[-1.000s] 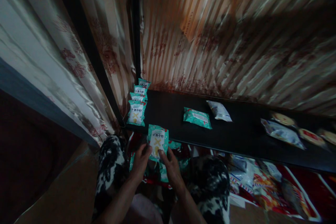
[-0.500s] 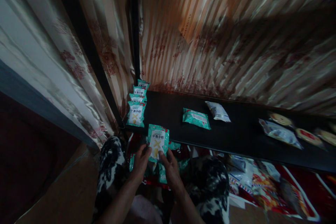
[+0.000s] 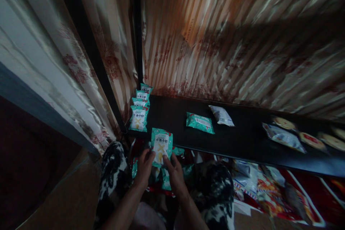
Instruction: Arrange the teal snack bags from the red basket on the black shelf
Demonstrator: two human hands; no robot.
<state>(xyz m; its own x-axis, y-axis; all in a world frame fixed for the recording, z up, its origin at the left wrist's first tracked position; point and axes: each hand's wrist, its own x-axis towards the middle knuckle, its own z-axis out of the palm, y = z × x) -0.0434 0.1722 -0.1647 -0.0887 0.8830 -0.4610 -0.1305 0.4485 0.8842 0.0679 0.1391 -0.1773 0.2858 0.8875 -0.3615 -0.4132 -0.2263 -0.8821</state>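
Between my two hands is a green and white snack packet (image 3: 162, 146) with dark lettering, its front facing me. My left hand (image 3: 145, 161) grips its lower left edge. On the lower right side, my right hand (image 3: 174, 167) is closed on the same packet, thumb across the front. Beyond it, several matching packets (image 3: 138, 118) lean in a row at the left end of the black shelf (image 3: 167, 115). Below my hands, more green packets (image 3: 166, 179) lie in a red basket (image 3: 161, 189), partly hidden by my hands and the held packet.
Another green packet (image 3: 199, 123) lies flat on the shelf beside a white packet (image 3: 221, 115). Farther right are a silvery packet (image 3: 283, 137) and several round packaged items (image 3: 312, 141). Red trays with colourful packages (image 3: 269, 190) sit beneath the shelf. Black posts (image 3: 137, 25) and curtains (image 3: 172, 43) enclose it.
The camera view has shifted very slightly, so the shelf and its contents sit a little lower and further left. Both hands keep the same hold on the packet.
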